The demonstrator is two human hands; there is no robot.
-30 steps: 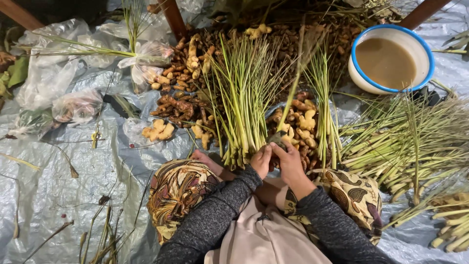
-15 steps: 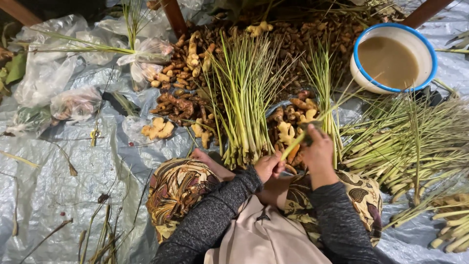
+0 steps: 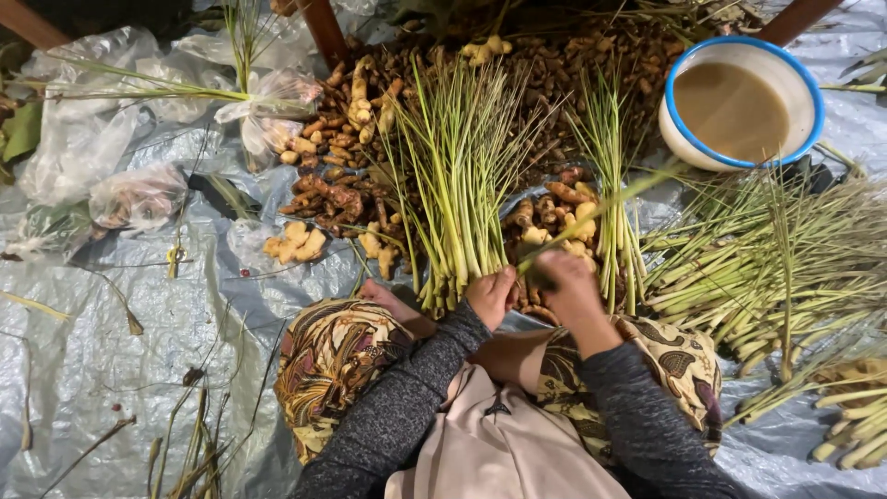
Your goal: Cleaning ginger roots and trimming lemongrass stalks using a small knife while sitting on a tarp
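Surface: crinkled grey plastic sheet (image 3: 111,342) on the ground.
Left hand (image 3: 490,296): closed on green lemongrass bundle (image 3: 457,185) base.
Right hand (image 3: 568,282): gripping one long green lemongrass stalk (image 3: 601,208).
Advice: I should pull it along its length.

Blurred by motion: the lemongrass stalk (image 3: 601,211) slanting up from the right hand (image 3: 571,286). Fingers of that hand folded out of sight, grip on the stalk not readable. Left hand (image 3: 490,296) curled too, fingertips buried among the stalk bundle (image 3: 459,176). Cut off at the right edge: the trimmed stalks (image 3: 855,416). Contents of the plastic bags (image 3: 139,196) too cloudy to tell.
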